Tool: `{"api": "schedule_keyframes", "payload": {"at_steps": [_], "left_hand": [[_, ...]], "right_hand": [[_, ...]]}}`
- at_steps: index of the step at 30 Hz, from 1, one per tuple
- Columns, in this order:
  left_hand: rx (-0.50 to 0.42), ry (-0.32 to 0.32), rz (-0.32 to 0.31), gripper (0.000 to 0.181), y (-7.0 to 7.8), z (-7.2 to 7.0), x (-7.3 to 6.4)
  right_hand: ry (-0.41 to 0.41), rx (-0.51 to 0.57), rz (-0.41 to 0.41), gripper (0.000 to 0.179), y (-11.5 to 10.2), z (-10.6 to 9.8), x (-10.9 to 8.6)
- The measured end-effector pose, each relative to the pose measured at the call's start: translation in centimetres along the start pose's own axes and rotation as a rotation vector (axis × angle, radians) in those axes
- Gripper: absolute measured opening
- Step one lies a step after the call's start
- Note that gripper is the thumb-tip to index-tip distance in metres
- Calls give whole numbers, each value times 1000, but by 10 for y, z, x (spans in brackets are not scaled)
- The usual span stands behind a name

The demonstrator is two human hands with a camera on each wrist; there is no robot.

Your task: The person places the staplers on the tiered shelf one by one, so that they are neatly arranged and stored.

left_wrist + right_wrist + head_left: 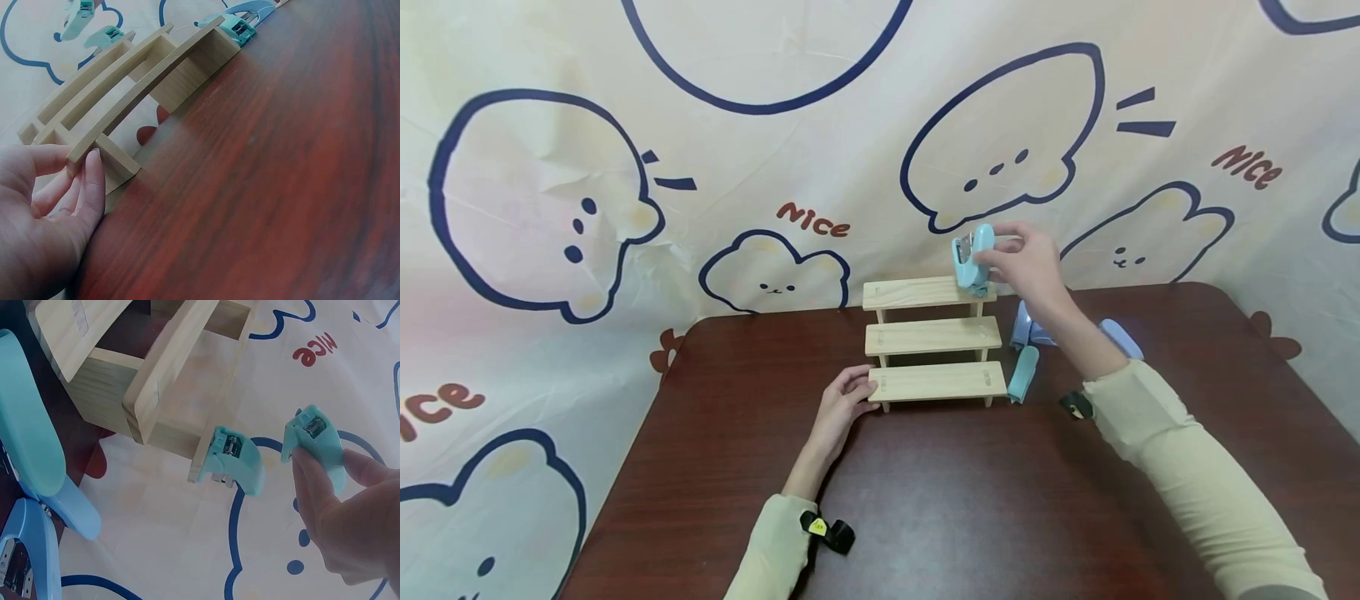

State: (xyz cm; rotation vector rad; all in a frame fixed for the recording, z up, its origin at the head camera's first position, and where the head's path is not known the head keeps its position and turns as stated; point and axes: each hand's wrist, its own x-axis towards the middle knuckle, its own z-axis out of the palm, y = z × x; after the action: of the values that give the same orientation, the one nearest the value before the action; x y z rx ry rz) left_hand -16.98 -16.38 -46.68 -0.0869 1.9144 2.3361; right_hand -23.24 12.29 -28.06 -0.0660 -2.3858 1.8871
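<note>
A three-step wooden stand (934,336) stands at the back of the table. My left hand (842,404) pinches the left end of its lowest board (147,84), fingers at the top and underside. Above the right end of the top board, my right hand (1026,258) holds a light teal stapler (322,453) between thumb and fingers. A second teal stapler (237,462) sits on that end of the top board, just beside the held one. In the head view the held stapler partly hides it.
Right of the stand, another teal stapler (1023,375) lies on the dark wooden table (970,500). Blue staplers (34,550) lie close by, partly behind my right forearm in the head view. A periwinkle-blue item (1122,338) rests farther right. A printed cloth (760,183) hangs behind the table.
</note>
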Motion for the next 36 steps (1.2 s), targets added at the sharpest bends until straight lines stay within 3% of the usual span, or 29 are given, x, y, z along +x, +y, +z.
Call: {"api": "schedule_keyframes", "payload": {"at_steps": [36], "left_hand": [[-5,-4,2,39,2,1,-2]], "right_hand": [[-6,-51,-35,45,12,35,20]]}}
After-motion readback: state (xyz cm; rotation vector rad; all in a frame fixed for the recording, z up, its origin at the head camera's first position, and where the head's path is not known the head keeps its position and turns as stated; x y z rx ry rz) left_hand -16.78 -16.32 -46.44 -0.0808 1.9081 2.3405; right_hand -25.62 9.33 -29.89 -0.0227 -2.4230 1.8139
